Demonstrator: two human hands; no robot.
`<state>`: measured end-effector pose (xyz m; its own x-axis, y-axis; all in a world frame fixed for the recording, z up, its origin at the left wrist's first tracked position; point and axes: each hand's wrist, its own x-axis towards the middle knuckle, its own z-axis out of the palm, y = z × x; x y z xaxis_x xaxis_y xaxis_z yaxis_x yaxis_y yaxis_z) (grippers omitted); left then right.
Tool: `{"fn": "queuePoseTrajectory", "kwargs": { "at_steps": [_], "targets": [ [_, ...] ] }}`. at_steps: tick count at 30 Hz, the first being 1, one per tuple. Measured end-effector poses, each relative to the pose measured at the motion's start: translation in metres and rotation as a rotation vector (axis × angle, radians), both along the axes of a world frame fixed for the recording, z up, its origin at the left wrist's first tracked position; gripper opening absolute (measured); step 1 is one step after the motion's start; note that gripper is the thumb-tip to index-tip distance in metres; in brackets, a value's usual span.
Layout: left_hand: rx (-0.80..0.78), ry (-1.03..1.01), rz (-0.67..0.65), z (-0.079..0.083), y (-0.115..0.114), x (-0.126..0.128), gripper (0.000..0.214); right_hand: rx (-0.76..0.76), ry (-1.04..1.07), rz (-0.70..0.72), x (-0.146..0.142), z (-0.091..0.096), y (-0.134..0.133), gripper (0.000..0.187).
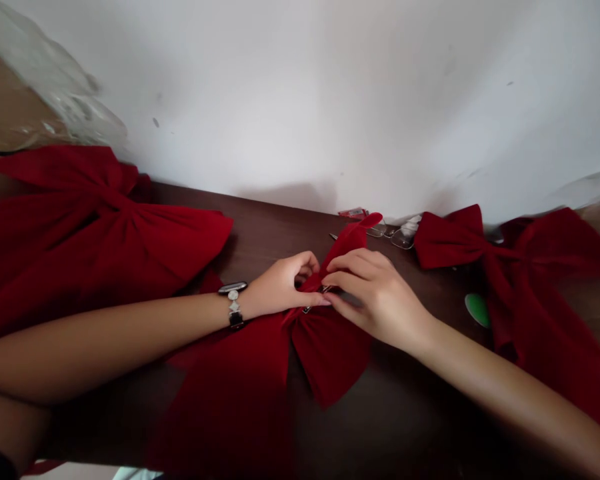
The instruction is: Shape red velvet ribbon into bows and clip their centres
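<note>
A red fabric bow [333, 363] lies on the dark table, its long tail spreading toward me. My left hand [275, 287], with a watch on the wrist, is closed around the bow's middle, the thumb pressed along the near side. From the right, my right hand [387, 297] pinches at the same spot, with thumb and fingertips drawn together. Between the fingertips shows a small metal piece [307, 309] against the bow's centre; it looks like a pin or clip, but its exact kind is too small to tell.
Large red bows lie to the left [175, 243] and to the right [530, 293]. Eyeglasses [403, 239] rest near the white wall [300, 100], behind my right hand. A green round object [477, 310] sits beside the right bow. Clear plastic [75, 93] hangs at upper left.
</note>
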<state>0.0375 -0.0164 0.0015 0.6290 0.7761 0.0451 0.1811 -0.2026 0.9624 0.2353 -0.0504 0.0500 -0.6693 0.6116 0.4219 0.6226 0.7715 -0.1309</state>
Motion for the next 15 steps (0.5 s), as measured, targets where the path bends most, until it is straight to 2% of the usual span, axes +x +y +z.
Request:
{"fn": "queuePoseTrajectory", "kwargs": {
  "at_steps": [3, 7, 9, 12, 15],
  "targets": [
    [0.028, 0.057, -0.012, 0.000, -0.001, 0.000, 0.043, -0.074, -0.029, -0.004, -0.004, -0.012, 0.003, 0.016],
    [0.127, 0.112, -0.035, 0.001, -0.001, 0.000, 0.041, -0.148, 0.085, 0.017, -0.002, -0.013, 0.003, 0.014],
    [0.214, 0.137, -0.036, 0.002, 0.000, 0.000, 0.042, -0.219, 0.254, 0.020, -0.001, -0.012, 0.005, 0.013],
    [0.295, 0.122, -0.059, 0.003, 0.001, -0.002, 0.041, -0.463, 0.636, 0.019, 0.001, -0.002, 0.008, 0.012],
    [0.159, 0.046, -0.130, 0.003, 0.004, -0.004, 0.037, -0.708, 0.970, 0.086, 0.008, 0.019, 0.007, 0.015]
  ]
}}
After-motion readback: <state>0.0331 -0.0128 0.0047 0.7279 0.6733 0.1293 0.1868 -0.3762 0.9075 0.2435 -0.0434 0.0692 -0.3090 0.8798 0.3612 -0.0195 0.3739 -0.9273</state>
